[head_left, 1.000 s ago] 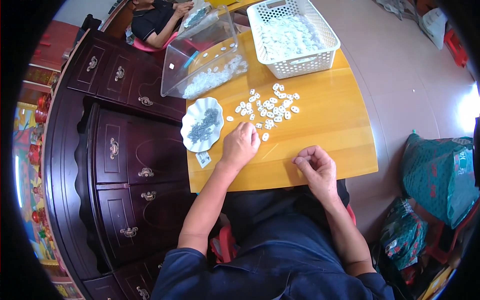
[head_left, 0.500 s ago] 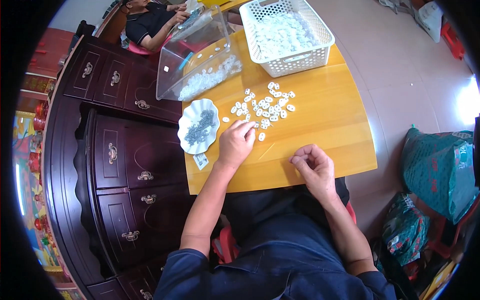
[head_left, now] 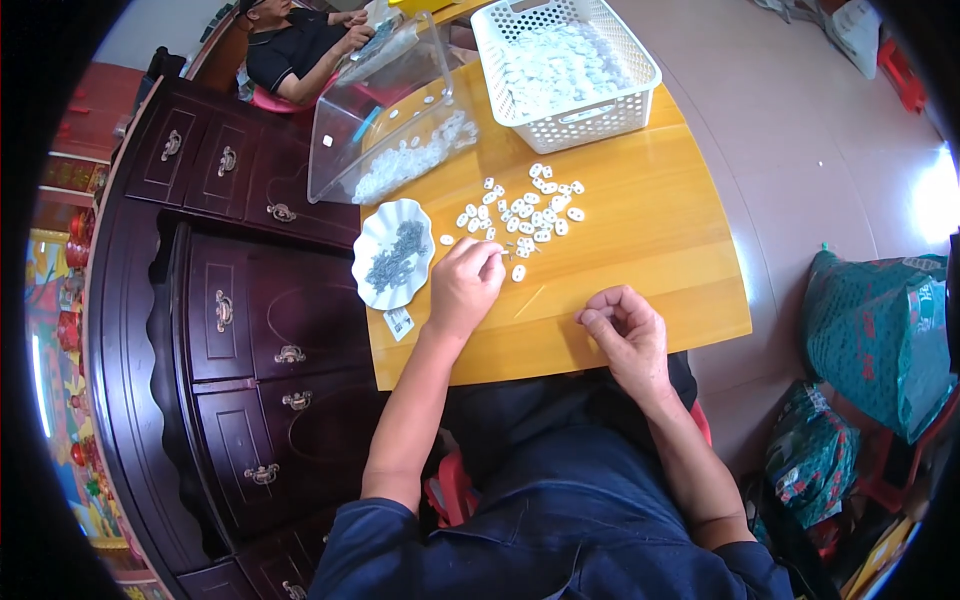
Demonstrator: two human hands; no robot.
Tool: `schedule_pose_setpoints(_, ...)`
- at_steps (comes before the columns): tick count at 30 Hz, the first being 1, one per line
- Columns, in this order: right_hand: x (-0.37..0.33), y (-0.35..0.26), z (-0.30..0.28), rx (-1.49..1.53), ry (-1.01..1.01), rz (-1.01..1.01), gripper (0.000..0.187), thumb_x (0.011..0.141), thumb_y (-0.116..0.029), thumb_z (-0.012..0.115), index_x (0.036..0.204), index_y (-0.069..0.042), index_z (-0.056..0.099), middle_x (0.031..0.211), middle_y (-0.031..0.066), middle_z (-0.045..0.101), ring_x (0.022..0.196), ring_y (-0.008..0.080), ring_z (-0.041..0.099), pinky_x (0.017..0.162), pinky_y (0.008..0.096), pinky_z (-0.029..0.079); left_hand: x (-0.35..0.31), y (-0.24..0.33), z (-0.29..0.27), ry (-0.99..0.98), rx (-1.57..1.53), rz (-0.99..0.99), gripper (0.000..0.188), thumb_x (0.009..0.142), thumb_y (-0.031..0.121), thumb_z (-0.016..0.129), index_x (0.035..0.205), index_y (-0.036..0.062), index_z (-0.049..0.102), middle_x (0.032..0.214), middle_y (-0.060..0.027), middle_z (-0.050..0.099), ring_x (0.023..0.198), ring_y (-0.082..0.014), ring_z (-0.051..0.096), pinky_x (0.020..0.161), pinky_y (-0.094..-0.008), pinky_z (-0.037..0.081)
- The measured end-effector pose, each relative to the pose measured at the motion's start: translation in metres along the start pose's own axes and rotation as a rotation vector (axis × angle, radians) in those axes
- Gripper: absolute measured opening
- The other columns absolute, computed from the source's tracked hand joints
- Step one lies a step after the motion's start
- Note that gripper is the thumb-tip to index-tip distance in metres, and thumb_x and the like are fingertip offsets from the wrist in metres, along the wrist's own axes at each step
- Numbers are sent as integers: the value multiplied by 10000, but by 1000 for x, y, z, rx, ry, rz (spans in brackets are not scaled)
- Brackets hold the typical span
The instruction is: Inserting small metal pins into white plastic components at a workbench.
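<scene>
Several small white oval plastic pieces with two dark holes (head_left: 530, 208) lie scattered on the wooden table (head_left: 640, 240). My left hand (head_left: 467, 280) is at the near left edge of this spread, thumb and forefinger pinched together. What they hold, if anything, is too small to name. One oval piece (head_left: 519, 272) lies apart, just right of my left fingertips. Over the table's near edge my right hand (head_left: 630, 328) is curled, thumb against the fingers; its contents are hidden. Between the hands lies a thin yellowish stick (head_left: 530, 301). A white scalloped dish (head_left: 364, 243) holds many small grey pins (head_left: 398, 256).
A white perforated basket (head_left: 590, 128) full of white pieces stands at the far side. Left of it, a clear plastic bin (head_left: 330, 150) lies tipped with white pieces inside. Dark drawers (head_left: 230, 300) flank the table's left. Across it sits another person (head_left: 295, 55). Green bags (head_left: 870, 330) stand at right.
My left hand has drawn slightly left, and its fingers have closed more; a white piece at its fingertips no longer shows there. My right hand has stayed nearly still. The view has shifted slightly.
</scene>
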State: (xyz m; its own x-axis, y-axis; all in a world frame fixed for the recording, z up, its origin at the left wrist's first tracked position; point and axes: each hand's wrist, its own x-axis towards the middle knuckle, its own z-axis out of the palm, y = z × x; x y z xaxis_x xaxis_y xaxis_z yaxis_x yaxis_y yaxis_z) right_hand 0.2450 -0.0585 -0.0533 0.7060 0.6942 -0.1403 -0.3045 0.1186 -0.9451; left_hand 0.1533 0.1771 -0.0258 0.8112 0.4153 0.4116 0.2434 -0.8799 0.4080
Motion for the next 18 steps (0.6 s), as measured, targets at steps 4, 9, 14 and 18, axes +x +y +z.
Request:
schedule_pose_setpoints(4,0,-1,1,87,10,-2,106,1000,-102,678,1016,0,653,828,1,697,762,37,615,691,218,504,-11,54,-21,-63,-97,42,114,844,-14,710,931,60,705,844,-93,662,661,-271,666,579,-375,534)
schedule_pose_setpoints(9,-2,-17,1,315,-186,266,190,1066,-226,618,1127,-46,614,884,4,686,766,55,603,675,210,500,-26,88,-24,-108,-109,254,178,826,0,736,986,65,693,858,-77,642,706,-262,676,609,-370,556)
schedule_pose_setpoints(14,0,-13,-3,305,-271,286,176,1056,-213,626,1139,-58,620,894,11,694,788,65,650,706,204,527,-29,95,-19,-116,-130,301,183,829,-7,735,998,46,687,880,-76,629,727,-249,673,623,-361,557)
schedule_pose_setpoints(18,0,-17,-5,390,-254,350,161,1043,-204,651,1107,-59,622,857,0,679,721,53,607,641,191,491,-27,98,-19,-140,-169,289,190,816,-31,742,981,51,697,856,-74,638,699,-243,674,603,-356,554)
